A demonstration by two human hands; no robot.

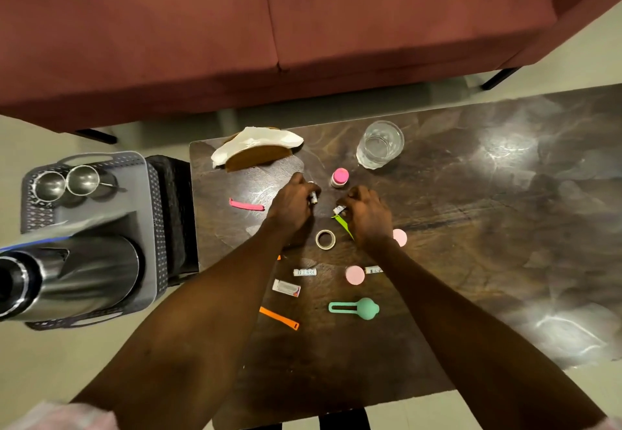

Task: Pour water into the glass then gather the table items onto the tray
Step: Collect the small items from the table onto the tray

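Observation:
The glass with water in it stands at the far side of the dark table. My left hand grips a small white battery-like cylinder. My right hand holds another small white cylinder together with a green strip. Between my wrists lies a tape ring. A pink-capped bottle stands beyond my hands. The grey tray sits left of the table, carrying a steel flask and two steel cups.
On the table also lie a pink strip, an orange strip, a mint green holder, two pink discs, more small white cylinders, a small packet and a napkin holder. A red sofa stands behind.

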